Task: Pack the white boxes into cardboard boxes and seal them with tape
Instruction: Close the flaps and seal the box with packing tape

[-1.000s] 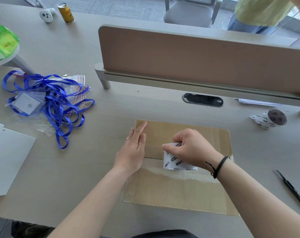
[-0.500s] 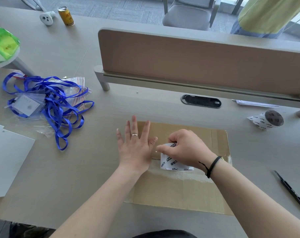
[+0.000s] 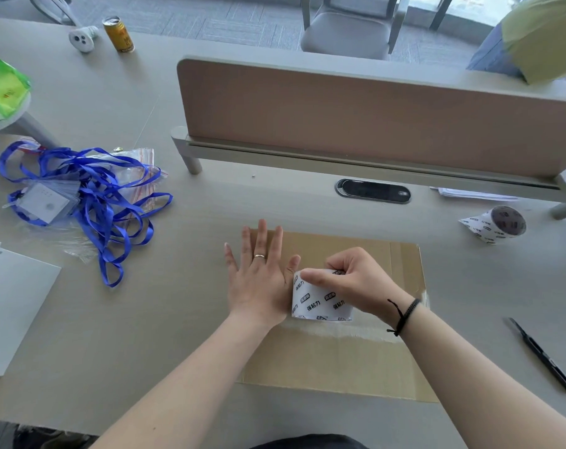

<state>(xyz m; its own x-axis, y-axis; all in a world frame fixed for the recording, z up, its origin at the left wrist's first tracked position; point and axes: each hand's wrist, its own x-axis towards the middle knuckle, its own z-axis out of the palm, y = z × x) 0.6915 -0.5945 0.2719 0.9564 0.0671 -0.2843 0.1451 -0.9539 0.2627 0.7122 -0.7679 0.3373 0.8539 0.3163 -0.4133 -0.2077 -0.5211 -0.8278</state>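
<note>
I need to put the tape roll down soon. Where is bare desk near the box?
Bare desk lies right of the cardboard box, between the spare tape roll and the black pen. Another strip runs between the box and the cable slot. Left is crowded with blue lanyards.

Open desk on both sides of my hands, blocked at the back.

The divider screen [image 3: 356, 115] walls off the tabletop's [image 3: 145, 319] far edge; blue lanyards [image 3: 90, 202] crowd the left, a spare tape roll [image 3: 499, 226] and black pen [image 3: 541, 354] sit toward the right edge.
</note>
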